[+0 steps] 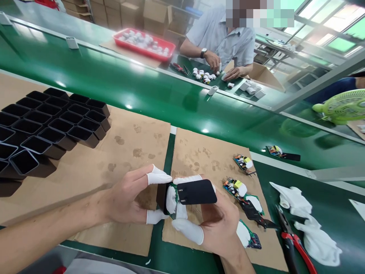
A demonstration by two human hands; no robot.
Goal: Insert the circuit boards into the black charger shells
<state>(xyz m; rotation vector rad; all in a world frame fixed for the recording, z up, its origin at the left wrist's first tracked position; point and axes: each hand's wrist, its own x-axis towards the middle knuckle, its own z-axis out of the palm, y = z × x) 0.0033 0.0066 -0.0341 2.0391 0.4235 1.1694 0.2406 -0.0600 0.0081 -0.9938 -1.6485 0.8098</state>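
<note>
My left hand, with white finger cots on the thumb and a finger, grips a black plastic case between its fingertips. My right hand, also in finger cots, pinches a green circuit board covered with a white mass. The board's end sits at the mouth of the case; how deep it goes is hidden. A flat black plate with two small metal slots stands out on the board's right side, over my right fingers. Right of this hand lie more circuit boards with yellow and white parts.
Several black open cases stand in rows at left on cardboard. Red-handled pliers and white cloth gloves lie at right. Across the green bench, a co-worker's hands handle small white parts near a red tray. A green fan stands far right.
</note>
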